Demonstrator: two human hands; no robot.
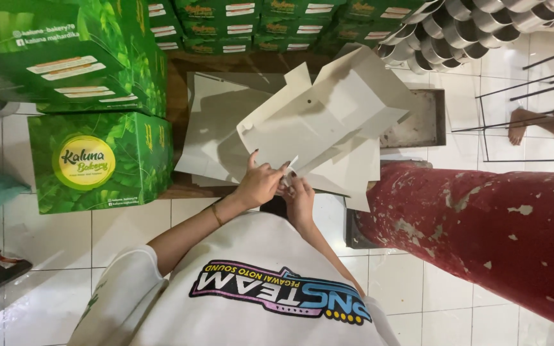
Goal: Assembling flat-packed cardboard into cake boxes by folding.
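A lower flap of the half-folded white cardboard box blank [328,115] is pinched by the left hand [259,184] and right hand [299,195], fingers closed on it. Beneath lie flat white cardboard sheets [209,128]; beyond, stacked green printed cartons [100,160].

My left hand [259,184] and right hand [299,195] meet at the near edge of the cardboard sheet [325,115], which lies over the flat sheets [216,128] on the desk [176,90]. Left of them stand stacked boxes [97,160]; more boxes [258,19] line the far edge. Right of me, a barrel [482,224] lies on the floor [52,237]; metal tins [469,25] sit beyond it.
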